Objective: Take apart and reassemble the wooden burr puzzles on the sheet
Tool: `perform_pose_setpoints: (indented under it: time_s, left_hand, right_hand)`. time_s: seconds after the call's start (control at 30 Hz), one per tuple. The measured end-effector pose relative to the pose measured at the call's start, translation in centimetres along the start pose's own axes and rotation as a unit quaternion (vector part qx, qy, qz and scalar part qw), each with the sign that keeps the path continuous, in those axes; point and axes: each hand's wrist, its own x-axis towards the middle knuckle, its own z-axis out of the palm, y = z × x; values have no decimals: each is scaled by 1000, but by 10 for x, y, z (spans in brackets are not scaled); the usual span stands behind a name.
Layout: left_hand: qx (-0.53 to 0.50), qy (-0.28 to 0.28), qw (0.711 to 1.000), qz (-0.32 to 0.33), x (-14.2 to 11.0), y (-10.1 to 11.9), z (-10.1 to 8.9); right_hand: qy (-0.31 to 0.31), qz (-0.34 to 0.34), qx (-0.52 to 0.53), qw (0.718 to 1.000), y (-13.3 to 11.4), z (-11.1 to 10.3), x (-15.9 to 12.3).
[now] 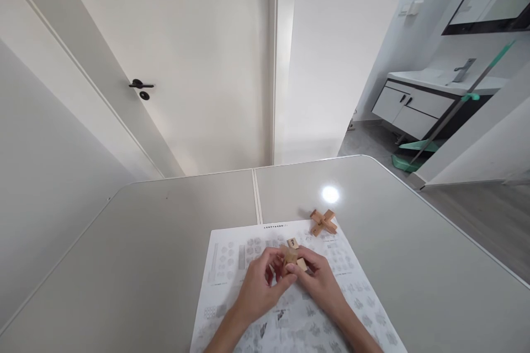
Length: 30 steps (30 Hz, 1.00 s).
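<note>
Small light-brown wooden puzzle blocks (291, 255) are pinched between my two hands over a printed sheet (223, 298). One square end face (292, 243) carries the number 3. From the left, my left hand (260, 284) curls round the blocks, its thumb and fingertips against them. My right hand (322, 282) grips them from the other side, with a pale block end (302, 264) showing by its fingers. How the blocks fit together is partly hidden by the fingers. Beyond my right hand, a reddish-brown wooden cross-shaped puzzle piece (323, 223) lies at the sheet's upper right corner.
The sheet with small printed diagrams lies on a grey table (165, 265) with a seam down its middle. Behind the table stands a white door (199, 55) with a black handle (141, 86). At right are a washbasin cabinet (414, 105) and a green broom and dustpan (403, 163).
</note>
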Motion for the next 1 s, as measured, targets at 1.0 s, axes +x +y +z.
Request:
perform_pose_setpoints:
  time_s: [1.0]
  left_hand:
    - [-252,-2,965,-74,7,-15,-3]
  right_hand:
    - [-20,80,123,989,1,-13,2]
